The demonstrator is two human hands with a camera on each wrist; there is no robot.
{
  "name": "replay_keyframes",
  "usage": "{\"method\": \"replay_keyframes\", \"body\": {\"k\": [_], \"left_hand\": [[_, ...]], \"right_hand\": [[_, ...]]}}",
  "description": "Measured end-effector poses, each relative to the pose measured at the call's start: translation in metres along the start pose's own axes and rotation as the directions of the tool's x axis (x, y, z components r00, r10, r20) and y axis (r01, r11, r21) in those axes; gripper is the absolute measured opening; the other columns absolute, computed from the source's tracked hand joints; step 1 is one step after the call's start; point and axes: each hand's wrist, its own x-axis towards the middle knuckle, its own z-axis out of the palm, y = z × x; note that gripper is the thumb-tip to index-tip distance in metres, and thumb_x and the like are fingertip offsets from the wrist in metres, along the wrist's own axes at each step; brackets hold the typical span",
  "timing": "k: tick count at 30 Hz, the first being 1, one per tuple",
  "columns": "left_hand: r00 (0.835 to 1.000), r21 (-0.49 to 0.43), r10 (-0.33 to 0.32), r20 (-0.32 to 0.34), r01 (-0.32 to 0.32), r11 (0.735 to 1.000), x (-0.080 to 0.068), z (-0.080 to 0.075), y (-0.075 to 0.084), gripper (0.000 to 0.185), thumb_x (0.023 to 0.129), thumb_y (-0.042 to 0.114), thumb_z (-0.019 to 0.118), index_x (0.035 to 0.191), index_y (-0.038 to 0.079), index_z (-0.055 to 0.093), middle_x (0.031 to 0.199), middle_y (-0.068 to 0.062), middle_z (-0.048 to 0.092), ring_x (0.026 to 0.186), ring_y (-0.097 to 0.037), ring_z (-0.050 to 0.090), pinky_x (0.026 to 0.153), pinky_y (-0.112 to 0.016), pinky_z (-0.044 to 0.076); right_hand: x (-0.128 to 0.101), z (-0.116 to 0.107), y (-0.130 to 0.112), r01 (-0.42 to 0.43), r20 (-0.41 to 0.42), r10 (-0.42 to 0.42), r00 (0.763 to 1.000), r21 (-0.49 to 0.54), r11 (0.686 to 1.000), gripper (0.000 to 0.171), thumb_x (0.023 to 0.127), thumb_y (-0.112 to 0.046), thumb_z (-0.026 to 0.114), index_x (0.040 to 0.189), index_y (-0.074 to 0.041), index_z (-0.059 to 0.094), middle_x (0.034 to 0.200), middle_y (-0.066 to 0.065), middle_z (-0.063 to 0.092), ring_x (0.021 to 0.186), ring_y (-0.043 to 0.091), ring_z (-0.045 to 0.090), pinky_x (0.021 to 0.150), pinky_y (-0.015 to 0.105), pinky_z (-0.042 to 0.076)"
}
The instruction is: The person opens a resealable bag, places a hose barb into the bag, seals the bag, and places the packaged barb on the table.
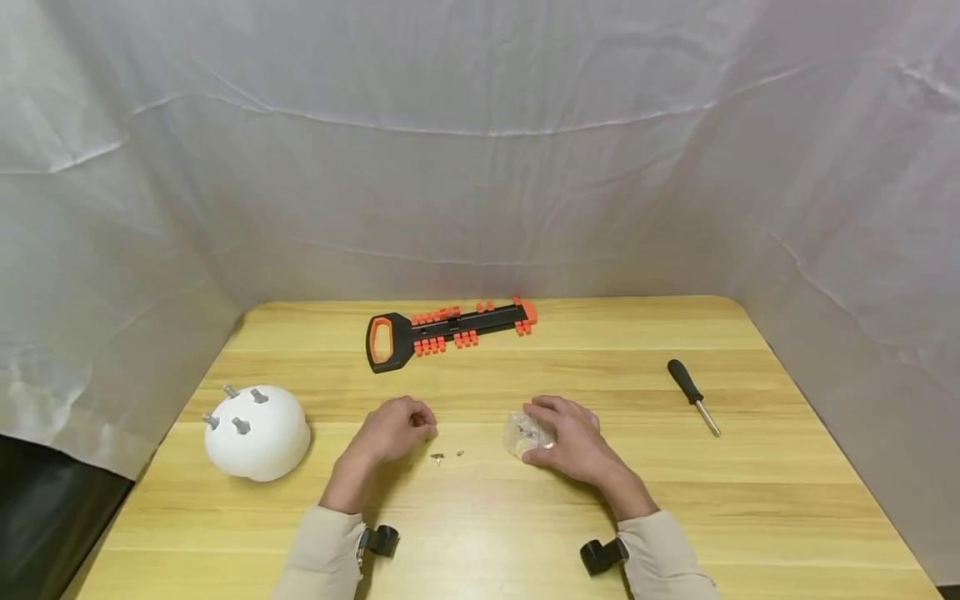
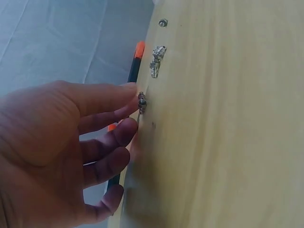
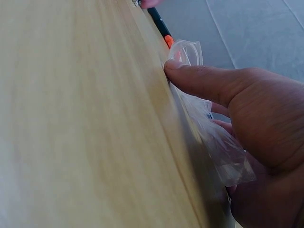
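Note:
My left hand (image 1: 393, 429) is low over the table. In the left wrist view, its thumb and index fingertips pinch a small shiny metal piece (image 2: 142, 103), whose exact kind is too small to tell. Beside those fingertips lie a little cluster of similar metal pieces (image 2: 156, 61) and a single metal piece (image 2: 163, 23). My right hand (image 1: 567, 437) grips a crumpled clear plastic bag (image 1: 521, 433) on the tabletop, thumb on the near side and fingers over the far side. Something small and dark shows inside the bag.
A white rounded object (image 1: 262, 433) with several grey pegs pointing up stands at the left. Behind my hands lies a black and orange tool (image 1: 468, 325) with a loop handle. A black-handled screwdriver (image 1: 686, 383) rests at the right. Grey fabric (image 1: 480, 192) encloses the wooden table (image 1: 480, 542).

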Motion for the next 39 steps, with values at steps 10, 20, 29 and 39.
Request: {"method": "replay_keyframes", "body": {"k": [10,20,29,39], "left_hand": [[0.999,0.03,-0.006,-0.035,0.007,1.0,-0.001,0.002,-0.001,0.003,0.084,0.024,0.075,0.083,0.025,0.072,0.082,0.01,0.06,0.077,-0.008,0.053,0.075,-0.035,0.043],[1.0,0.072,0.019,-0.011,-0.019,0.997,-0.001,0.006,0.002,0.008,0.092,0.023,0.065,0.085,0.022,0.067,0.089,0.007,0.058,0.084,-0.011,0.053,0.085,-0.052,0.043],[0.999,0.02,0.034,-0.039,-0.033,0.999,0.001,0.009,0.006,0.011,0.099,0.022,0.055,0.092,0.017,0.064,0.096,0.002,0.056,0.091,-0.015,0.052,0.093,-0.052,0.041],[0.989,-0.007,0.133,-0.065,-0.134,0.991,0.006,0.014,0.024,0.016,0.101,0.023,0.052,0.097,0.015,0.065,0.102,0.0,0.059,0.09,-0.014,0.055,0.086,-0.051,0.044]], "right_hand": [[0.0,-0.001,-0.001,0.004,-0.003,-0.004,1.0,0.002,1.0,0.072,0.073,-0.038,0.082,0.136,-0.016,0.056,0.143,0.004,0.05,0.134,0.032,0.042,0.106,0.058,0.024],[0.0,-0.001,0.0,0.014,-0.009,-0.014,1.0,-0.002,1.0,0.071,0.074,-0.038,0.082,0.136,-0.016,0.056,0.143,0.005,0.05,0.134,0.032,0.042,0.105,0.058,0.024],[0.0,0.0,0.001,0.001,-0.006,-0.001,1.0,0.003,1.0,0.071,0.073,-0.037,0.083,0.136,-0.017,0.056,0.143,0.004,0.05,0.134,0.031,0.042,0.106,0.057,0.023],[0.0,0.001,0.001,0.007,-0.006,-0.007,1.0,0.007,1.0,0.071,0.073,-0.037,0.083,0.136,-0.017,0.056,0.143,0.004,0.05,0.134,0.031,0.042,0.106,0.058,0.023]]}}
